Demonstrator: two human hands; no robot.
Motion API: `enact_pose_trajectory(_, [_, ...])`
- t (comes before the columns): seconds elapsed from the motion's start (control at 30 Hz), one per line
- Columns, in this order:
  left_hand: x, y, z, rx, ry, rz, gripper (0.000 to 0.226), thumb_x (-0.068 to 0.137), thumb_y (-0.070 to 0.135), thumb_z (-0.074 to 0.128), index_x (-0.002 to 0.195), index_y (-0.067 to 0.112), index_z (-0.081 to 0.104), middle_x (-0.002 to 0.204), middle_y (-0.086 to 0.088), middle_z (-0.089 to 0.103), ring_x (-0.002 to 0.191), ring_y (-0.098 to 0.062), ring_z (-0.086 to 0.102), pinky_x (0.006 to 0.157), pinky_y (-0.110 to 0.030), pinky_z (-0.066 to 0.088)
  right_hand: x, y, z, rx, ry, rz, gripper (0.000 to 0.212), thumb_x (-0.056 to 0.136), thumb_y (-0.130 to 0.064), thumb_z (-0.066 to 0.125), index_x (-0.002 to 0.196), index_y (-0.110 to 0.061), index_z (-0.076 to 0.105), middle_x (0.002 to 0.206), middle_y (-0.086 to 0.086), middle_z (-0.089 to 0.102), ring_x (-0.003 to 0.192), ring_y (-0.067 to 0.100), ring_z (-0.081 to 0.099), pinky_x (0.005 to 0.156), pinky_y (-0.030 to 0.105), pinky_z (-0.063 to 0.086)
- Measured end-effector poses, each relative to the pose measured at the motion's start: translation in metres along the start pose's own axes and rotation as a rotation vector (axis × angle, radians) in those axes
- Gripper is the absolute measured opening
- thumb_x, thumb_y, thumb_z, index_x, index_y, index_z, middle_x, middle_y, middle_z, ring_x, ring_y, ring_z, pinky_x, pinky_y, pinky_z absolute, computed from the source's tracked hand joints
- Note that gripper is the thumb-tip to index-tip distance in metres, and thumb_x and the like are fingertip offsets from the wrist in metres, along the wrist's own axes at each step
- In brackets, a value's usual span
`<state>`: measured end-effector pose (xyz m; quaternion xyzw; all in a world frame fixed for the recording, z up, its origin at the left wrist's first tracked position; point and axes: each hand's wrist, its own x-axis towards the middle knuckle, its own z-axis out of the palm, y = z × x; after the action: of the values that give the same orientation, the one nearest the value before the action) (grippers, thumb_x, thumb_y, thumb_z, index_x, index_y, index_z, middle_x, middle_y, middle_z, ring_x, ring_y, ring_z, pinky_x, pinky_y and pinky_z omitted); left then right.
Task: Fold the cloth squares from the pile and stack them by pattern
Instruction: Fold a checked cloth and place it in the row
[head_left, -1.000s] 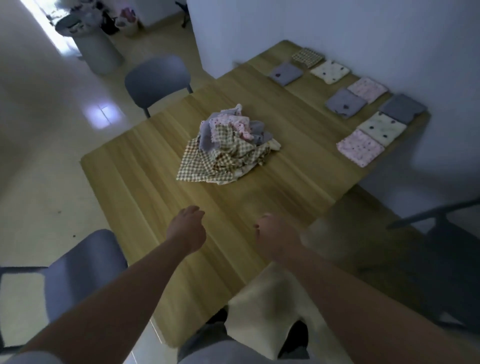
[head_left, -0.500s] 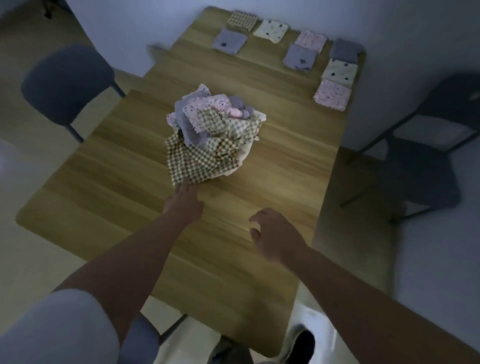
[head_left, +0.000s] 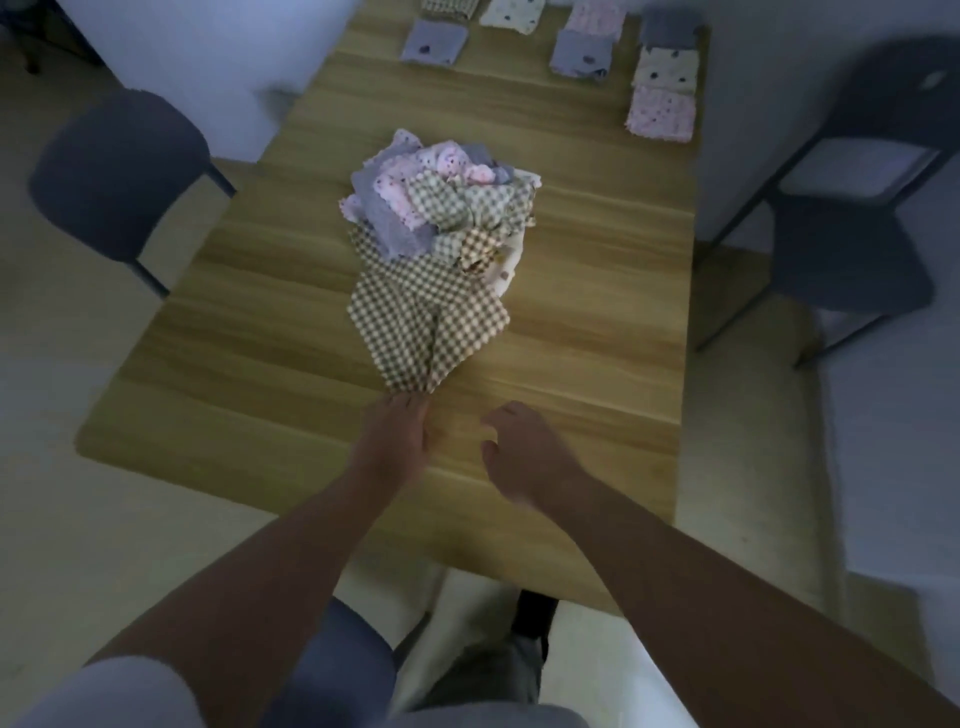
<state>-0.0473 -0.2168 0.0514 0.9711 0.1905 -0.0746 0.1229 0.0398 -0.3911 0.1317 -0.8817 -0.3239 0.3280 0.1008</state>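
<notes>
A heap of crumpled cloth squares (head_left: 441, 197) sits mid-table, mixing pink, grey and checked pieces. A brown checked cloth (head_left: 426, 322) stretches out of the heap toward me, drawn to a point. My left hand (head_left: 392, 441) pinches that near corner with its fingertips. My right hand (head_left: 519, 447) hovers just above the wood beside it, fingers loosely curled, holding nothing. Folded squares lie at the far end: grey (head_left: 434, 41), cream with dots (head_left: 667, 70), pink (head_left: 660, 114) and another grey (head_left: 582, 52).
The wooden table (head_left: 249, 312) runs away from me toward a white wall. A dark chair (head_left: 114, 166) stands on the left and another dark chair (head_left: 852, 260) on the right. My legs show below the near table edge.
My left hand took hold of the checked cloth's corner and pulled it out of the heap toward me. The right hand stayed close by. The camera has tilted down over the table.
</notes>
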Motion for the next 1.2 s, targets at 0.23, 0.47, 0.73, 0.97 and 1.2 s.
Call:
enact_pose_trajectory(0.23, [-0.030,-0.082,0.005,-0.017,0.089,0.273,0.042,0.091,0.045,0.050,0.108,0.012,0.070,0.098,-0.008,0.064,0.089,-0.030,0.062,0.074,-0.038,0.055,-0.005,-0.045,0.080,0.175,0.116,0.083,0.057,0.099,-0.019,0.046,0.154,-0.017,0.030,0.164,0.004,0.020,0.146,0.032,0.030,0.117,0.046,0.032])
enact_pose_trajectory(0.47, [-0.014,-0.118,0.012,-0.092,0.218,0.424,0.024,0.099,0.038,0.043,0.092,0.019,0.057,0.093,0.004,0.051,0.088,-0.014,0.044,0.074,-0.034,0.043,0.047,-0.046,0.093,0.104,0.357,0.108,0.079,0.097,-0.022,0.050,0.160,-0.031,0.002,0.168,0.004,-0.006,0.150,0.032,0.015,0.122,0.047,0.017])
enact_pose_trajectory(0.73, [-0.011,-0.138,0.024,-0.196,0.239,0.483,0.015,0.101,0.035,0.051,0.091,0.024,0.053,0.089,0.010,0.048,0.084,-0.009,0.044,0.073,-0.025,0.034,0.109,-0.062,0.125,-0.069,0.643,0.127,0.052,0.098,-0.042,0.034,0.146,-0.025,0.040,0.156,0.010,0.033,0.143,0.036,0.025,0.121,0.055,0.019])
enact_pose_trajectory(0.97, [-0.004,-0.145,0.030,-0.259,0.268,0.538,0.013,0.099,0.030,0.057,0.088,0.027,0.050,0.083,0.015,0.047,0.078,-0.005,0.044,0.064,-0.019,0.031,0.114,-0.063,0.131,-0.072,0.801,0.154,0.051,0.096,-0.038,0.031,0.136,-0.017,0.055,0.145,0.010,0.051,0.134,0.032,0.036,0.112,0.047,0.035])
enact_pose_trajectory(1.2, [0.000,-0.151,0.033,-0.361,0.265,0.585,0.016,0.096,0.023,0.060,0.082,0.028,0.053,0.090,0.009,0.053,0.087,-0.011,0.051,0.070,-0.026,0.038,0.089,-0.098,0.149,-0.019,0.842,0.379,0.035,0.092,-0.021,0.045,0.119,-0.009,0.065,0.120,0.013,0.067,0.122,0.033,0.046,0.101,0.039,0.045])
